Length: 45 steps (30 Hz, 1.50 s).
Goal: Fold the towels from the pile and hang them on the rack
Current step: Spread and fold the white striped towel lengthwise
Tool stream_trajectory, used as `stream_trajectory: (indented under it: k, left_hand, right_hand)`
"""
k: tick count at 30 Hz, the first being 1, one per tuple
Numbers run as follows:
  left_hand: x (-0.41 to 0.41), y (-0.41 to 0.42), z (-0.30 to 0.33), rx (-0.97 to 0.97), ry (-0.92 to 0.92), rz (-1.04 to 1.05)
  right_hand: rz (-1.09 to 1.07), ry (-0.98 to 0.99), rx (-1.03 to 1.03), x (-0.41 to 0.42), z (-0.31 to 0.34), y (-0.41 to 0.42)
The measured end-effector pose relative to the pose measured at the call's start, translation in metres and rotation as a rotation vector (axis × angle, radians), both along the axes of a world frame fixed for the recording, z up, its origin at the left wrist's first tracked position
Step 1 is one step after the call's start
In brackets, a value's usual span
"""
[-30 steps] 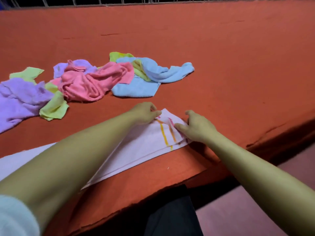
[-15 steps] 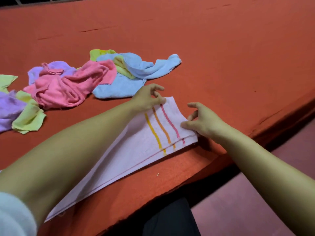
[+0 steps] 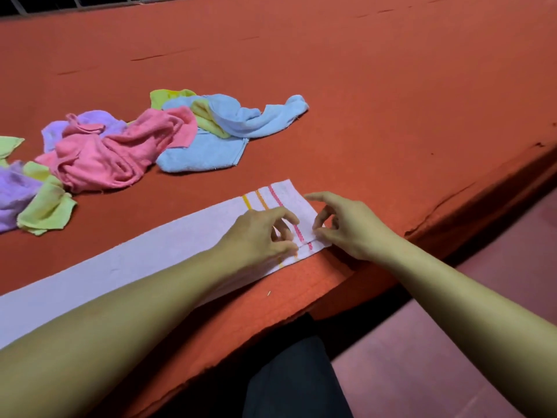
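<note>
desk (image 3: 391,86) edge nearest, orange cloth over it. striped towel (image 3: 144,254) flat along that edge. left hand (image 3: 259,236) and right hand (image 3: 349,227) each pinch its near striped end, grip narrow. pile (image 3: 144,146) farther back, left.

table (image 3: 391,95): bears everything; its near edge runs from 7 o'clock to 3 o'clock
folded towel (image 3: 150,260): flat along the near edge, stretching from 9 o'clock to centre
pile (image 3: 144,152): on the table behind the folded towel, at 10 o'clock, apart from it
left hand (image 3: 259,233): on the folded towel's right end
right hand (image 3: 346,224): just right of the left hand, at that end's corner
</note>
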<state>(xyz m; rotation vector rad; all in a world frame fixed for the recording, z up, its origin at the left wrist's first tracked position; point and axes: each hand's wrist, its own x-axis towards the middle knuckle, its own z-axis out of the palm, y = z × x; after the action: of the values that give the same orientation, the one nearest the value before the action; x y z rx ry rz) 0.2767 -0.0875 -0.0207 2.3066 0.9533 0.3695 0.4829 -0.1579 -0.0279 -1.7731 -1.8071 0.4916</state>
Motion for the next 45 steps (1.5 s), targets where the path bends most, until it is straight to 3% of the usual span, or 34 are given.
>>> stream_trajectory:
  k: [9,15,21,25,29,31,33,35,39,45]
  left_hand:
    - [0.003,-0.01,-0.005,0.217,0.05,-0.009]
    - [-0.003,-0.015,0.003,0.224,-0.054,0.001]
    - [-0.005,-0.025,-0.009,0.198,0.09,-0.083]
    - [-0.002,-0.018,-0.005,0.104,-0.004,0.025]
    - [0.01,0.014,0.005,0.172,-0.024,0.109]
    - [0.018,0.036,0.008,0.189,-0.039,0.143]
    - [0.026,0.054,0.008,0.199,-0.006,0.172]
    - [0.034,0.068,0.004,0.197,0.05,0.199]
    - [0.048,0.09,-0.013,0.142,0.148,0.183]
    - [0.057,0.107,-0.023,0.135,0.183,0.183]
  right_hand:
    - [-0.003,-0.128,0.042,0.0,-0.002,-0.006]
    - [0.025,-0.126,0.168,0.007,0.006,-0.011]
    - [0.074,-0.332,0.145,0.011,-0.013,-0.023]
    - [0.067,-0.3,0.13,0.01,-0.011,-0.029]
    - [0.076,-0.291,0.091,0.008,-0.008,-0.031]
    - [0.005,-0.185,0.096,0.007,-0.005,-0.029]
    - [-0.151,-0.099,0.127,0.005,-0.003,-0.023]
    - [-0.254,-0.149,0.054,0.002,-0.001,-0.017]
    - [-0.276,-0.311,-0.134,-0.009,-0.009,-0.015]
    - [-0.3,-0.176,-0.165,-0.012,-0.016,-0.005]
